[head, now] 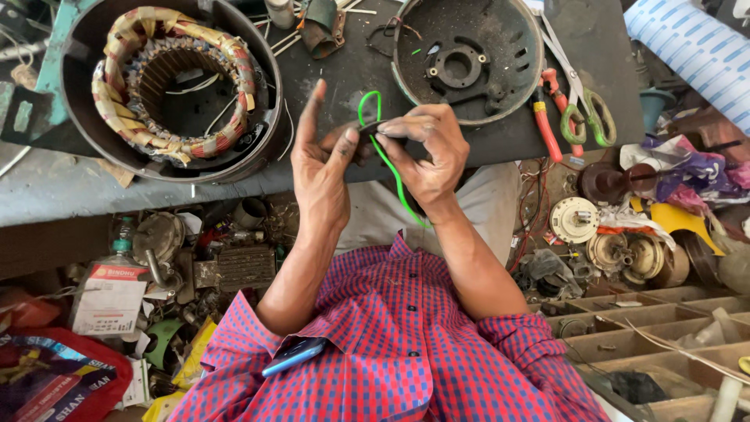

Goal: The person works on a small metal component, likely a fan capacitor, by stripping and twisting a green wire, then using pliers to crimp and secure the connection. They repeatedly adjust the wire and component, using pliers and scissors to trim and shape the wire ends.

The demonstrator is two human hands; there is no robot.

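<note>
A phone (293,355) with a blue edge pokes out of the chest pocket of the red and blue checked shirt (391,352), nearest the camera. Beyond it both forearms rise to the near edge of the bench (47,187), where the hands meet. The left hand (322,160) is half open: its index finger points straight up while the thumb and middle fingers pinch a small dark part that is too hidden to name. The right hand (426,148) is closed on the same spot from the other side, fingertips pressed against those of the left. Between them runs a bright green wire (391,168); one end loops up over the bench just above the fingers, and the other trails down past the right wrist toward the lap.

Under the bench on the left lies a heap of scrap parts with a plastic bottle (117,270) standing in it; on the right sit small round motor parts (574,219) and wooden compartment trays (625,320).

On the bench, at its left end, lies a motor stator (176,86) in its dark housing, its copper winding bound in yellowish tape. Just beyond the hands, toward the right end, a round dark end cover (469,55) lies open side up. Beside it at the right edge are red-handled pliers (551,109) and green-handled scissors (586,109), touching each other.
</note>
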